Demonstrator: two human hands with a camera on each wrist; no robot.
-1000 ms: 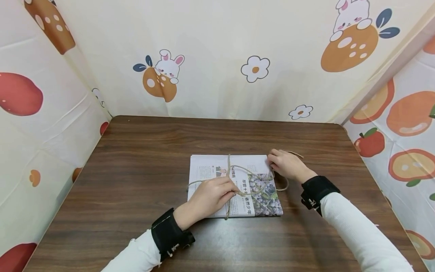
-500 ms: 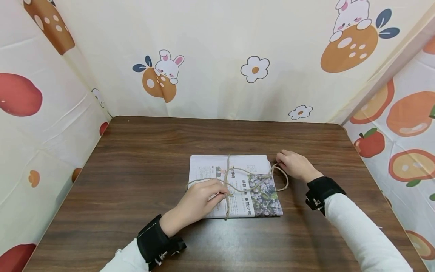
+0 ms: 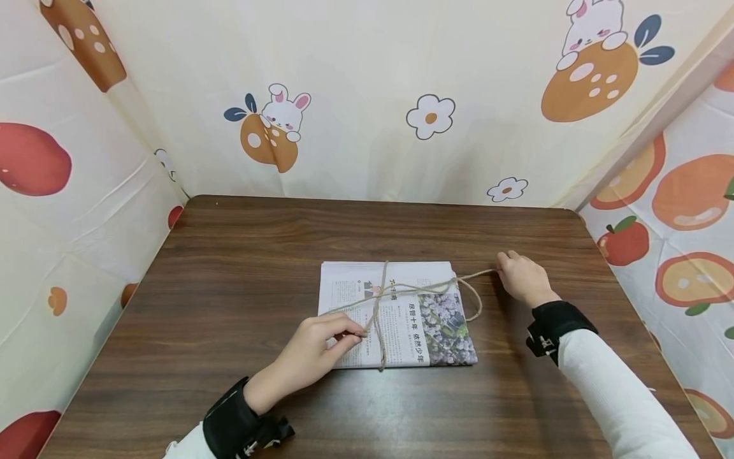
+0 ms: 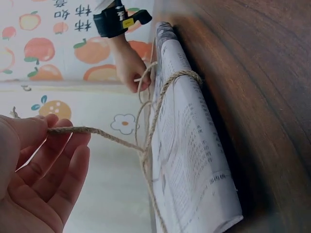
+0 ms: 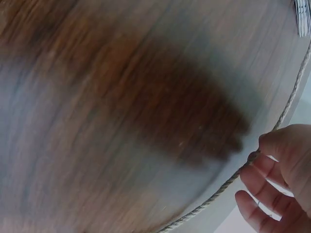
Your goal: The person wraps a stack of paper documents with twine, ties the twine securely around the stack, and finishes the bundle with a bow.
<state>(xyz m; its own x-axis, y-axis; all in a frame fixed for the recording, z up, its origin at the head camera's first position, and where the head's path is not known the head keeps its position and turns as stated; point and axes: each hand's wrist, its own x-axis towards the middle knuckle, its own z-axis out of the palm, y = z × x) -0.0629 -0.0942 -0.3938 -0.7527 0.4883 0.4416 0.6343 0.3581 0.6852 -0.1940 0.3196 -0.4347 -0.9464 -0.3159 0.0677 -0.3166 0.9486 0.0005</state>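
Note:
A folded stack of newspapers lies on the table, with a flower photo on its right part. Twine runs around it both ways and crosses near its middle. My left hand pinches one twine end between thumb and forefinger at the stack's lower left; the left wrist view shows that end stretched to the crossing. Beyond the stack's right edge my right hand pinches the other strand, pulled out sideways. In the right wrist view this strand passes through the fingertips and its tail hangs on past them.
The brown wood-grain table extends around the stack on all sides. A cream curtain with rabbit and flower prints stands behind it, and fruit-print curtains close the left and right sides.
My hands have drawn apart, the left toward the lower left and the right further right. The loose twine loops over the newspapers have shrunk and straightened toward the crossing.

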